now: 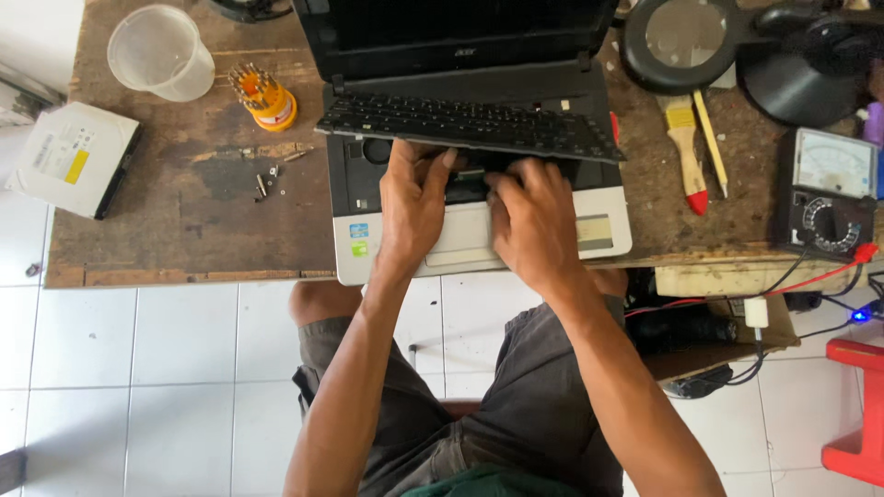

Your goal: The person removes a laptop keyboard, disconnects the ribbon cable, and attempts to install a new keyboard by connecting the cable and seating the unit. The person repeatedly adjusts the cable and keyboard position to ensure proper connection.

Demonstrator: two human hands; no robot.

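Laptop [479, 184] sits at the tabletop [184, 212] front edge, w/ its black keyboard [470, 124] lifted loose and tilted up off the silver base. Left hand [412, 204] and right hand [532, 221] both rest on the palm rest, fingers reaching under the keyboard's front edge; can't tell whether either grip pinches anything there. Keyboard looks thin, light, flexy, prob. fragile at whatever joins it underneath, so best held by its long edges.

Left of laptop: loose screws [267, 181], orange screwdriver set [265, 96], clear cup [161, 52], optical drive [72, 158]. Right of laptop: brush [686, 147], magnifier lamp [686, 37], multimeter [826, 189]. Tabletop is worn, scuffed wood; white tile floor [138, 368] below.
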